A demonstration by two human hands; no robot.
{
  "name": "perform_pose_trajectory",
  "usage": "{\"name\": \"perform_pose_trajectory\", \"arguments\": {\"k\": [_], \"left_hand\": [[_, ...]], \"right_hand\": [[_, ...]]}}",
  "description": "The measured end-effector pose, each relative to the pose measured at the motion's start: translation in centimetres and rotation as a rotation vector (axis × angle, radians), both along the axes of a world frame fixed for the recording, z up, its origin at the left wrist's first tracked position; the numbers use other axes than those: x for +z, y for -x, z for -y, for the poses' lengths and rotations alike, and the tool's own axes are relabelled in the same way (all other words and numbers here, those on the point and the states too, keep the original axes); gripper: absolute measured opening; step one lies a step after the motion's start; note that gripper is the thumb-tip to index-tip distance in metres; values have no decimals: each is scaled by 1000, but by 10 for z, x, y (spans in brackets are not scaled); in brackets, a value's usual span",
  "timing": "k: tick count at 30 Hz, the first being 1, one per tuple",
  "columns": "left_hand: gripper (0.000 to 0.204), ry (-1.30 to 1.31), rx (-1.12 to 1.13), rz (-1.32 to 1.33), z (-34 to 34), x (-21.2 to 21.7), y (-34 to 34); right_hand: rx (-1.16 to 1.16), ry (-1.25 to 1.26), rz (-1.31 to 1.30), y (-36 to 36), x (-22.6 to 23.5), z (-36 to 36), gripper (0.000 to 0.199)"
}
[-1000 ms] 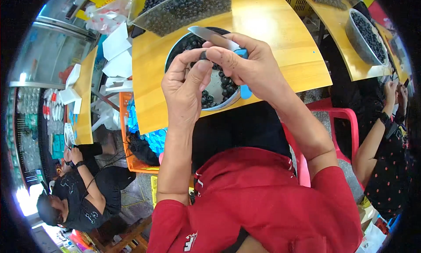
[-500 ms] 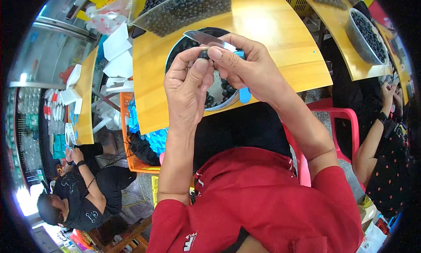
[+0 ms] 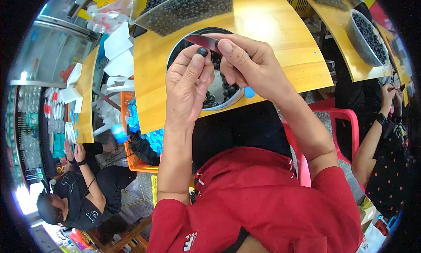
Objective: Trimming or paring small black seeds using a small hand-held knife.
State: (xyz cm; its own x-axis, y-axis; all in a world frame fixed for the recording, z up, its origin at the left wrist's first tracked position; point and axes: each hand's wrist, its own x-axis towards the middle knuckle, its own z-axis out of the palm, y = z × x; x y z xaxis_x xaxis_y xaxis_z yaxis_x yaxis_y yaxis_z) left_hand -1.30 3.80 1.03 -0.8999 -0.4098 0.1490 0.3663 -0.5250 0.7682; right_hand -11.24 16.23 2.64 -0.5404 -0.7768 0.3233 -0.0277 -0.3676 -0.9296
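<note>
My left hand (image 3: pixel 186 80) pinches a small dark round ball (image 3: pixel 202 51), like a bead or berry, between thumb and forefinger. A knife is held in my right hand (image 3: pixel 252 64), its blade (image 3: pixel 202 41) pointing left just above the ball, apart from it. My right fingers cover its handle. Below both hands a round bowl (image 3: pixel 226 105) on the table holds more dark balls, partly hidden by my hands. A blue piece (image 3: pixel 249 92) shows beneath my right hand; what it belongs to is hidden.
A clear bin of dark balls (image 3: pixel 188 14) stands at the far side of the wooden table (image 3: pixel 280 38). An orange crate (image 3: pixel 142 165) with blue packets is on the left, a pink chair (image 3: pixel 346 115) on the right. Other people sit at left and right; another tub (image 3: pixel 366 38) stands far right.
My right hand with the knife has drawn away to the right from my left fingers, and the blade has tilted. The ball now shows more fully, turned up in my left pinch.
</note>
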Motion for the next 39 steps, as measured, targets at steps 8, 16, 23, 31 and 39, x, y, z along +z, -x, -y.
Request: {"name": "perform_pose_trajectory", "arguments": {"k": [8,16,23,31,39], "left_hand": [[19,123,8,34,4,1,0],[18,66,152,-43,-7,-4,7],[18,86,164,-84,-7,-4,6],[20,5,180,-51,-9,-2,5],[20,27,107,-73,-7,-4,3]], "right_hand": [[38,-101,-7,4,5,-6,34],[-68,-1,-68,-3,-7,4,33],[-54,-4,-80,-4,-5,4,33],[2,-7,37,-2,-5,2,32],[-6,-33,118,-4,-5,1,31]]}}
